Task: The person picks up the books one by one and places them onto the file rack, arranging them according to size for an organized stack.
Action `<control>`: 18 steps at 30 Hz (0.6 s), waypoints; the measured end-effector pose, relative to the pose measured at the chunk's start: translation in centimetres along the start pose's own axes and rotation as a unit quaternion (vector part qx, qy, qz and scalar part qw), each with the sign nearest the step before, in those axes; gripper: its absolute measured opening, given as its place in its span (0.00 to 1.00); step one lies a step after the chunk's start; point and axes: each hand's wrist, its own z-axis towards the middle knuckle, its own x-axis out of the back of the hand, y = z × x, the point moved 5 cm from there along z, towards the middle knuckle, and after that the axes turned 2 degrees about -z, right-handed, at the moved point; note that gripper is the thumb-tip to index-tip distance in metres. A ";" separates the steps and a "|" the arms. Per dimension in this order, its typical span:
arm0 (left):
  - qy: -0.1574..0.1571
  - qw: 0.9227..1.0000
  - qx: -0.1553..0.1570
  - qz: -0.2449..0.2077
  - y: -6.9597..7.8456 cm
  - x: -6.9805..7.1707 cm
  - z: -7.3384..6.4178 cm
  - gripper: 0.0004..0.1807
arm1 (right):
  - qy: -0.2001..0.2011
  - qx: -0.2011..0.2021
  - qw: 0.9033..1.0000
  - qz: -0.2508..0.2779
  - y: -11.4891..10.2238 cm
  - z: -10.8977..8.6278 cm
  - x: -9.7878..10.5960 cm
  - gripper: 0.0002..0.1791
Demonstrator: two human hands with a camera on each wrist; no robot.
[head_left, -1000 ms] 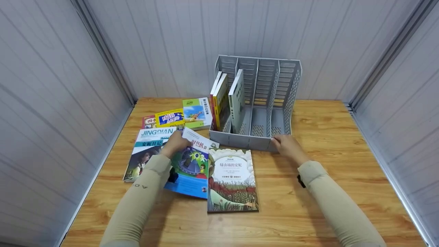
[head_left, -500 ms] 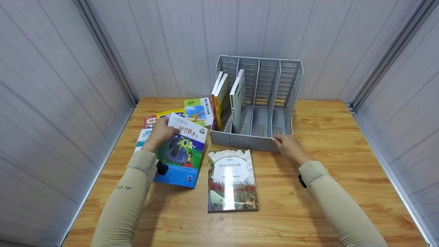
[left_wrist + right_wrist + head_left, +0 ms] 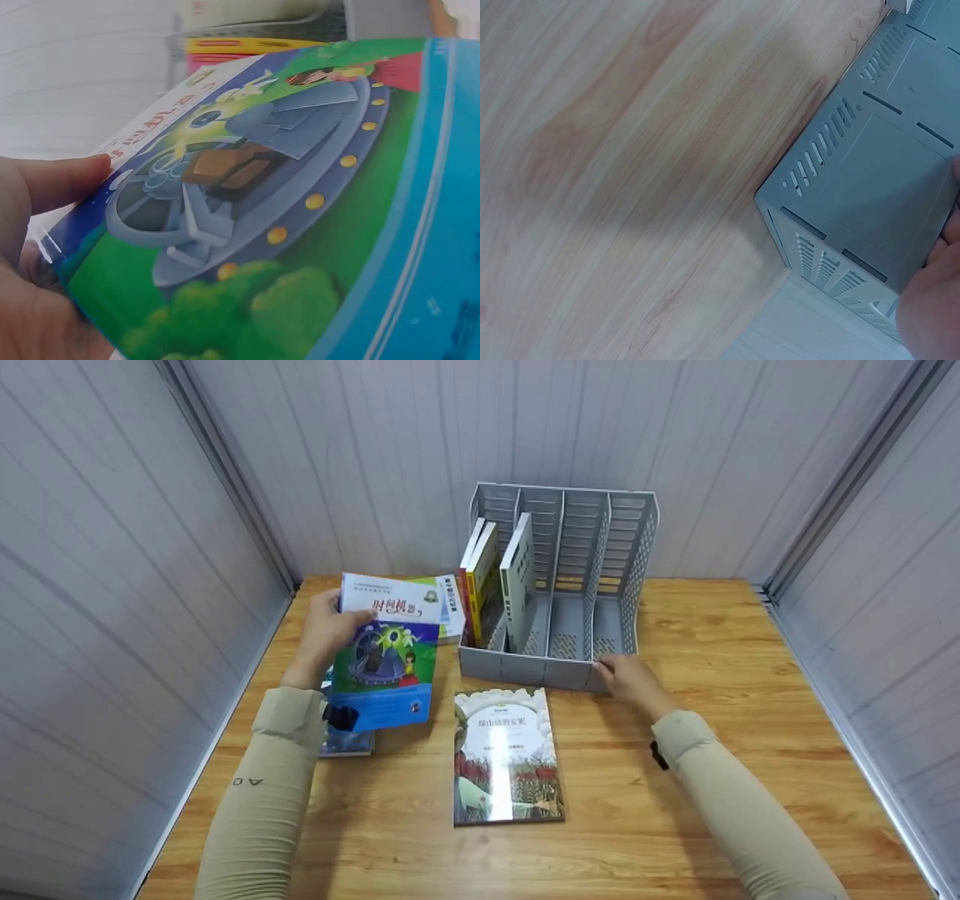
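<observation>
My left hand (image 3: 328, 630) grips a blue and green book (image 3: 390, 660) by its left edge, thumb on the cover. In the left wrist view that book (image 3: 255, 172) is tilted and fills most of the picture. It is held over the other books on the left, hiding most of them. On the right, my right hand (image 3: 630, 681) holds the front wall of a grey file rack (image 3: 574, 671) near its right corner. The right wrist view shows fingers (image 3: 934, 292) curled over the rack's edge. Three books stand upright in the rack's left compartments, including a pale green one (image 3: 517, 585).
A book with a white and red cover (image 3: 506, 757) lies flat in front of the rack. Left of the rack lies a green and blue book (image 3: 451, 607), partly covered. Another book's lower edge (image 3: 349, 744) shows under the held one. Panel walls (image 3: 375, 472) enclose the table.
My left hand has lifted the blue and green book off the pile and carried it left and back, uncovering the left side of the white and red book. The right hand stays on the rack.
</observation>
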 end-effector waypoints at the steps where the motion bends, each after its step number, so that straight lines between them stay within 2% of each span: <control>1: 0.008 1.000 -0.011 -0.009 0.3 0.2 -0.2 0.24 | -0.001 -0.002 1.000 0.001 0.0 0.0 0.0 0.12; 6: 0.045 0.996 -0.058 -0.051 1.9 0.9 -1.0 0.23 | -0.016 -0.008 1.000 -0.004 -0.2 -0.1 0.4 0.15; 10: 0.071 0.989 -0.084 -0.098 3.0 0.6 -1.7 0.23 | -0.019 -0.017 1.000 0.008 -0.8 -0.3 1.0 0.22; 14: 0.094 0.977 -0.103 -0.165 4.0 -0.5 -2.2 0.22 | 0.028 0.002 0.999 0.045 -2.8 -0.2 2.5 0.26; 18: 0.105 0.961 -0.099 -0.236 4.9 -2.1 -2.5 0.21 | 0.107 0.071 0.989 0.074 -6.6 -0.3 4.4 0.27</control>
